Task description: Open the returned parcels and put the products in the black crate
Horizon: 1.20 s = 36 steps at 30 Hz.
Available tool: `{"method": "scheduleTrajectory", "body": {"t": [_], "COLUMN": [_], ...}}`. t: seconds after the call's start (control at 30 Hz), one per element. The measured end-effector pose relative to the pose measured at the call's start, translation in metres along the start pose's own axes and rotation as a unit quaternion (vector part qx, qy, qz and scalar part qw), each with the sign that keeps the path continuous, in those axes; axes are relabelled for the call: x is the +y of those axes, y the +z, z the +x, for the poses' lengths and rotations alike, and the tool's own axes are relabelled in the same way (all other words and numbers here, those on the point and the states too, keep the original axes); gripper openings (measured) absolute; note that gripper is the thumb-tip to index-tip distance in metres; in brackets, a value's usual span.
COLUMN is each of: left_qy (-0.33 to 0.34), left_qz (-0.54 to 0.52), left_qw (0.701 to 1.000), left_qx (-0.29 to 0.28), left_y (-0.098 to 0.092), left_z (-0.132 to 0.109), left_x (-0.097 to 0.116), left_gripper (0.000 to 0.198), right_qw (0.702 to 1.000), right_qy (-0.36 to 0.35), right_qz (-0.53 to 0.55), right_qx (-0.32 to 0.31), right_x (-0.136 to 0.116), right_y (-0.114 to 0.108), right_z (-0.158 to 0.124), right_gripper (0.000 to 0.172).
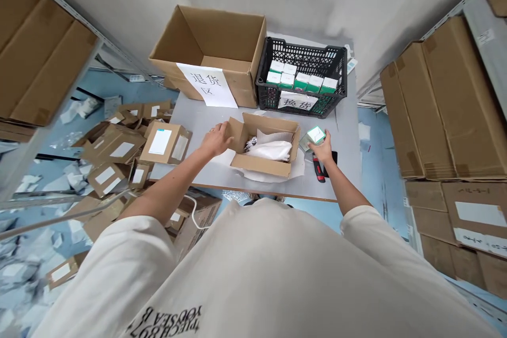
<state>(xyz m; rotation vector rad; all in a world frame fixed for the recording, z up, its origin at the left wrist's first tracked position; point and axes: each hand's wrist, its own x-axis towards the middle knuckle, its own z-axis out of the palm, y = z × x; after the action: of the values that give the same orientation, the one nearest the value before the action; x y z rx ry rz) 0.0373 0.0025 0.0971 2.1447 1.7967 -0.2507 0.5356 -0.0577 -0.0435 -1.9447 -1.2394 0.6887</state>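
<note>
An open cardboard box (259, 165) stands at the middle of the table, with white wrapping and grey paper (273, 149) inside. My left hand (216, 140) is at its left end, fingers and thumb closed on the raised end flap (236, 134). To the right of the box, my right hand (322, 149) grips a small white and green carton (316, 134) by its near right side, low over the tabletop. Just under that hand lie a red and black cutter (318, 169) and a dark flat object (333, 158), partly covered by the wrist.
Behind stand a large open carton (237, 82) with a paper sign and a black plastic crate (304, 105) holding several white-green cartons. Parcels (162, 145) are heaped left of the table (214, 174). Shelves with big boxes (459, 100) flank both sides.
</note>
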Motion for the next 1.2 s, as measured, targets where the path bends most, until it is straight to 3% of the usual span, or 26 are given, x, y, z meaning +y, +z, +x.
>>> {"method": "scheduleTrajectory", "body": {"t": [0.03,0.1,0.13,0.2,0.3,0.4,0.5,0.57,0.67,0.77,0.83,0.93,1.0,1.07,1.2], "left_qy": [-0.005,0.001,0.013,0.056,0.147,0.218,0.237,0.248,0.244,0.207,0.19,0.179,0.215,0.281,0.341], "left_qz": [-0.014,-0.048,-0.069,-0.115,-0.147,-0.075,0.017,0.045,0.04,-0.02,-0.053,-0.011,0.03,0.055,0.074], "left_qw": [1.0,0.999,0.997,0.991,0.978,0.966,0.956,0.95,0.952,0.964,0.974,0.984,0.975,0.958,0.936], "left_qx": [-0.007,-0.018,-0.022,-0.024,-0.034,-0.113,-0.175,-0.184,-0.178,-0.165,-0.115,0.007,0.047,0.031,0.038], "left_y": [0.002,0.005,0.005,0.004,0.002,0.006,0.019,0.029,0.034,0.028,0.023,0.024,0.031,0.041,0.056], "left_z": [0.0,0.0,0.0,-0.003,-0.011,-0.018,-0.019,-0.016,-0.005,0.008,0.014,0.013,0.007,-0.001,-0.012], "left_x": [-0.005,-0.012,-0.015,-0.015,-0.005,0.014,0.031,0.036,0.035,0.029,0.027,0.033,0.039,0.042,0.032], "left_gripper": [0.086,0.092,0.094,0.099,0.118,0.142,0.149,0.147,0.134,0.105,0.086,0.059,0.043,0.032,0.035], "right_qw": [0.999,0.994,0.992,0.987,0.973,0.959,0.95,0.949,0.948,0.948,0.949,0.957,0.963,0.963,0.957], "right_qy": [-0.025,-0.078,-0.108,-0.158,-0.151,-0.086,-0.042,-0.03,-0.011,0.007,0.01,0.009,0.018,0.036,0.056], "right_qz": [-0.021,-0.052,-0.05,-0.008,0.029,0.017,-0.004,-0.009,0.003,0.017,0.025,0.05,0.075,0.104,0.162], "right_qx": [0.019,0.048,0.042,-0.029,-0.171,-0.268,-0.31,-0.315,-0.318,-0.319,-0.313,-0.284,-0.26,-0.246,-0.236], "right_x": [-0.003,-0.013,-0.021,-0.037,-0.057,-0.067,-0.071,-0.072,-0.075,-0.079,-0.081,-0.083,-0.083,-0.081,-0.079], "right_y": [-0.003,-0.01,-0.013,-0.014,-0.007,0.006,0.013,0.012,0.006,0.0,0.001,0.011,0.022,0.035,0.06], "right_z": [-0.004,-0.015,-0.022,-0.037,-0.059,-0.07,-0.073,-0.073,-0.074,-0.079,-0.084,-0.091,-0.095,-0.099,-0.103], "right_gripper": [0.106,0.097,0.084,0.064,0.073,0.089,0.102,0.105,0.099,0.092,0.09,0.086,0.084,0.082,0.067]}}
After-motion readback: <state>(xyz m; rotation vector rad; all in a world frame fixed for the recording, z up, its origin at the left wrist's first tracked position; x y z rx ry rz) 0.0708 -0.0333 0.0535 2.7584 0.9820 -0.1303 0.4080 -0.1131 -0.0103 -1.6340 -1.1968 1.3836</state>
